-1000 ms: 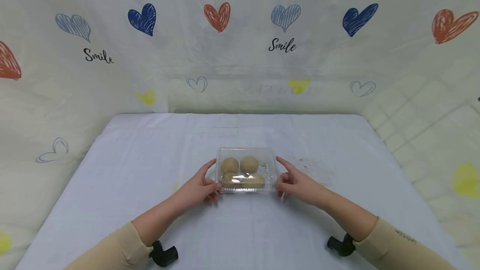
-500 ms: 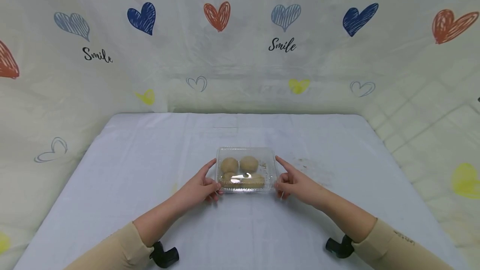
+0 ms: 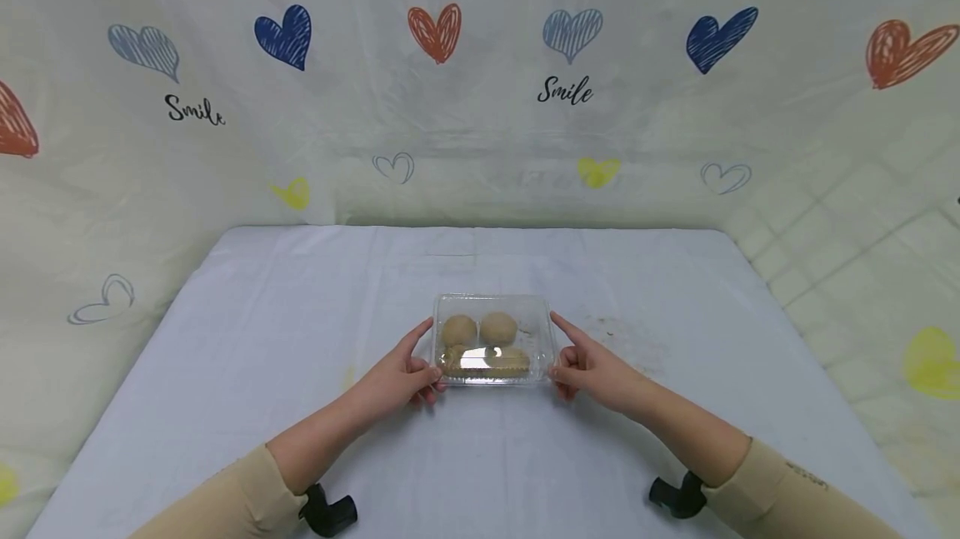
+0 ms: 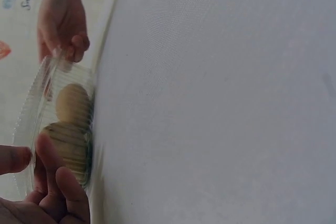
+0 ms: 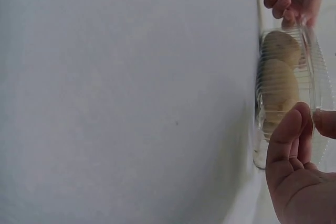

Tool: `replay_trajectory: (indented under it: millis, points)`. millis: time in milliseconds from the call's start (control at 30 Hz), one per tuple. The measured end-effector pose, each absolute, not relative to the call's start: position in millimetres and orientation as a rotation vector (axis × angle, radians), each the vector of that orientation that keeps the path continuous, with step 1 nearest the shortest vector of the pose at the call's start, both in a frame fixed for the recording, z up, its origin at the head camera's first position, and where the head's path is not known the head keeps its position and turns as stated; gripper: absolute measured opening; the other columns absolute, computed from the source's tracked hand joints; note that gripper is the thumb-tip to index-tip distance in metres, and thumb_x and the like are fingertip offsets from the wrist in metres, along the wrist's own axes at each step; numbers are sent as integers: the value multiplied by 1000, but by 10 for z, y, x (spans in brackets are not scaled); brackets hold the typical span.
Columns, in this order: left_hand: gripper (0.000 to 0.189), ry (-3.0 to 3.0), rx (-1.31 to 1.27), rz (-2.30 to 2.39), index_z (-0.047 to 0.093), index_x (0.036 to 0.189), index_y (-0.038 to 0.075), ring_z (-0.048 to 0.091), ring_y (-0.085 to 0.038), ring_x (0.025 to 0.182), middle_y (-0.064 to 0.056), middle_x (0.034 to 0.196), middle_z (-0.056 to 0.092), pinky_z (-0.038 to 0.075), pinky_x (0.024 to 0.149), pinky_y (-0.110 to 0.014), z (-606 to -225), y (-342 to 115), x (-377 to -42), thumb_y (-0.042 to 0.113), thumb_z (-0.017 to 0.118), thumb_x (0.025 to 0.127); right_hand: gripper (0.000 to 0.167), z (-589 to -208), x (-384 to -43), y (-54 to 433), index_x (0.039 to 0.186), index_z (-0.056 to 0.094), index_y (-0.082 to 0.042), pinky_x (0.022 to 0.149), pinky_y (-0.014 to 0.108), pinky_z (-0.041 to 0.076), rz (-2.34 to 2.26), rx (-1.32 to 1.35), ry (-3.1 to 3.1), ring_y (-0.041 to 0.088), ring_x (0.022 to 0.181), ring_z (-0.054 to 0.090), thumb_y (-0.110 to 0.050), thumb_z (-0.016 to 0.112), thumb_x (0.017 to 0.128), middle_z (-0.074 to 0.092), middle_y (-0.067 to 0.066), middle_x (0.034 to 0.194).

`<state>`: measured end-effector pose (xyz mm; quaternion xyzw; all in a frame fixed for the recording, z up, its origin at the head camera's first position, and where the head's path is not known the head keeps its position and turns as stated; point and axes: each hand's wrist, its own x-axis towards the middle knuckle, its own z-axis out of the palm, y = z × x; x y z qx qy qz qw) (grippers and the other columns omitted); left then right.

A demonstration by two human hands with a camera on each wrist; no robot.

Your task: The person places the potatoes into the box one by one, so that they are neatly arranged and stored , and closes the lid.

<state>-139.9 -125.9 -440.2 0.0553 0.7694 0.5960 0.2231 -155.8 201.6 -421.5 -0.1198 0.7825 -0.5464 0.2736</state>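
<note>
A lidded clear plastic food box lies at the middle of the white table. Through its walls show several round, tan, potato-like things. The left hand pinches the left rim near the front corner, its index finger stretched along the side. Across from it, the right hand pinches the right rim the same way. In the left wrist view, thumb and fingers of the left hand meet at the rim. The right wrist view has the right hand at the box's near end, the underside ribbed.
A white cloth covers the table. Behind it hangs a pale sheet printed with hearts and "Smile". Small brown specks lie right of the box. Black wrist-worn devices sit below the beige sleeves.
Both hands keep their hold on the box, which stays in place. The glare on the lid's front grows brighter, and the lid's front edge shifts very slightly.
</note>
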Motion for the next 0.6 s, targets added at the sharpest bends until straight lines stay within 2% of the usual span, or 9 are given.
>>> replay_trajectory:
  millis: [300, 600]
  points:
    - [79, 2127, 166, 1636, 9, 160, 18, 65, -18, 69, -13, 89, 72, 50, 67, -33, -4377, -1275, -1400, 7, 58, 99, 87, -4220, -1580, 2029, 161, 0, -16, 73, 36, 52, -1455, -327, 2124, 24, 75, 58, -11, 61, 99, 57, 10, 82]
    - [78, 2115, 112, 1600, 12, 160, 24, 65, -20, 75, -10, 94, 72, 52, 69, -33, -4414, -1344, -1400, 20, 61, 99, 83, -4207, -1589, 2092, 160, 4, -13, 73, 38, 52, -1419, -344, 2172, 27, 78, 61, -16, 60, 99, 64, 17, 99]
